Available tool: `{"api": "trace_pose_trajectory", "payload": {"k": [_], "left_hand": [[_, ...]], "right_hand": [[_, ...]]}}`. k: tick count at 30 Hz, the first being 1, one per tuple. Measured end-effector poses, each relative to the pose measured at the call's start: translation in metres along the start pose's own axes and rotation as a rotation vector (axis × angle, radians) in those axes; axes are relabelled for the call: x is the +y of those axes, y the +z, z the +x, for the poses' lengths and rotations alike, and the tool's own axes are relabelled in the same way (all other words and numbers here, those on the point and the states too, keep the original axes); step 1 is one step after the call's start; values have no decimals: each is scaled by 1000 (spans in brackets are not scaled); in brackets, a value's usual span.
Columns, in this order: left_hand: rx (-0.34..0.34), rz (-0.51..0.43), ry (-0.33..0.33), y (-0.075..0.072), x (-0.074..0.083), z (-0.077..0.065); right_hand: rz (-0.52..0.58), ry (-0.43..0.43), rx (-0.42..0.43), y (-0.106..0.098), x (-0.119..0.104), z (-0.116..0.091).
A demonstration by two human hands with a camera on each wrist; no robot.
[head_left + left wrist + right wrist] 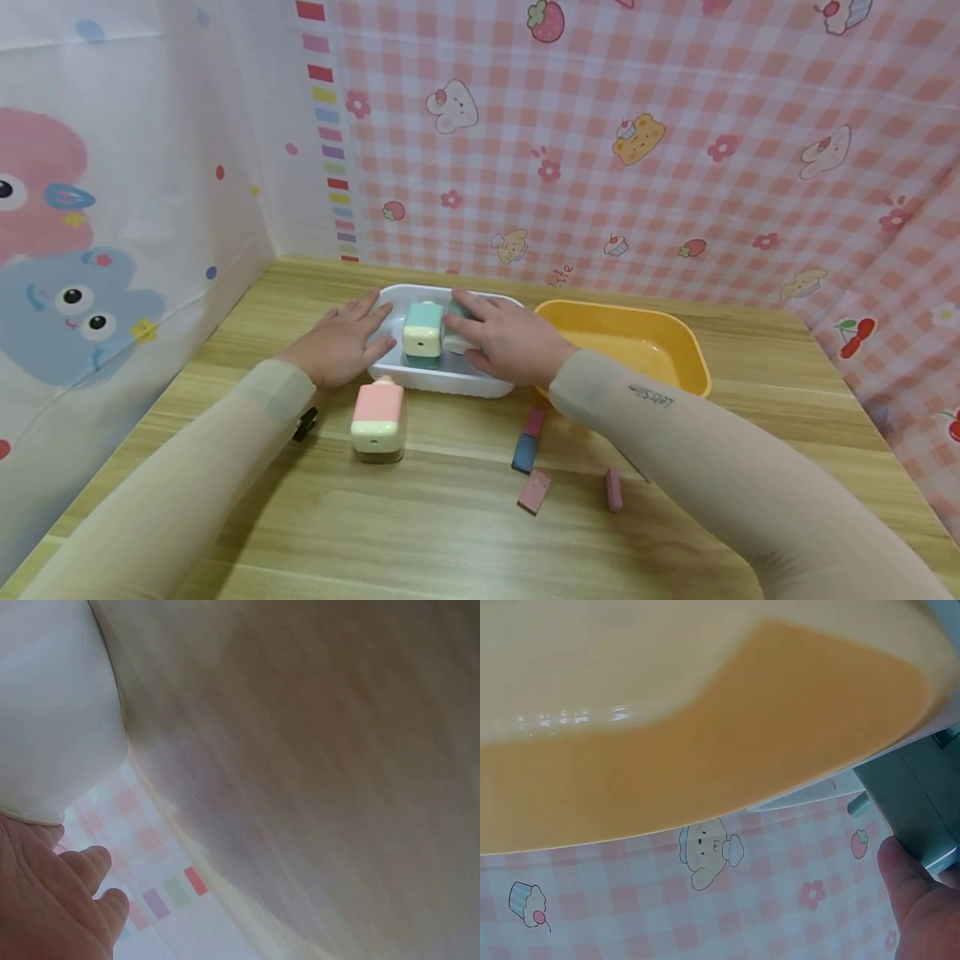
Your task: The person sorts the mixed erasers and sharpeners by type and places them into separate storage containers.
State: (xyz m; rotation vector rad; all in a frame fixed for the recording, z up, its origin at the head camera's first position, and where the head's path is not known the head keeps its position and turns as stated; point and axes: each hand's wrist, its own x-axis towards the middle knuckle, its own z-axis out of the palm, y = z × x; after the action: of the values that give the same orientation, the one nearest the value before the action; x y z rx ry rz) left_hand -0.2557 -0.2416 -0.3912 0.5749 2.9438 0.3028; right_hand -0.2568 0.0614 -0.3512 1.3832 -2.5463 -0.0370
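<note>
A white tray (442, 383) sits near the back of the table, with a teal-and-cream pencil sharpener (423, 329) upright inside. My left hand (337, 337) rests at the tray's left rim, fingers spread and extended. In the left wrist view its fingers (90, 866) lie beside the tray's white wall (60, 697). My right hand (517, 333) reaches over the tray's right half and holds a second teal pencil sharpener (911, 802), mostly hidden beneath the fingers in the head view. A pink-and-cream pencil sharpener (378, 421) stands on the table before the tray.
A yellow tray (693, 350) is right of the white one, partly behind my right forearm. In front lie a pink-and-blue eraser (527, 450) and smaller pink pieces (534, 492). A small black object (305, 425) shows by my left sleeve. Patterned cloth hangs behind the table.
</note>
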Motion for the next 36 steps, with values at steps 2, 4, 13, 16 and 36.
{"api": "trace_pose_trajectory", "payload": {"k": [2,4,13,16,36], "left_hand": [[3,0,2,0,0,0],[6,2,3,0,0,0],[10,0,7,1,-2,0],[12,3,8,2,-2,1],[9,-1,6,2,-1,0]], "right_hand": [[18,20,-22,-1,0,0],[37,40,-41,-1,-1,1],[69,80,-109,-3,-1,7],[95,97,-121,-5,-1,9],[164,173,-238,-3,-4,19]]}}
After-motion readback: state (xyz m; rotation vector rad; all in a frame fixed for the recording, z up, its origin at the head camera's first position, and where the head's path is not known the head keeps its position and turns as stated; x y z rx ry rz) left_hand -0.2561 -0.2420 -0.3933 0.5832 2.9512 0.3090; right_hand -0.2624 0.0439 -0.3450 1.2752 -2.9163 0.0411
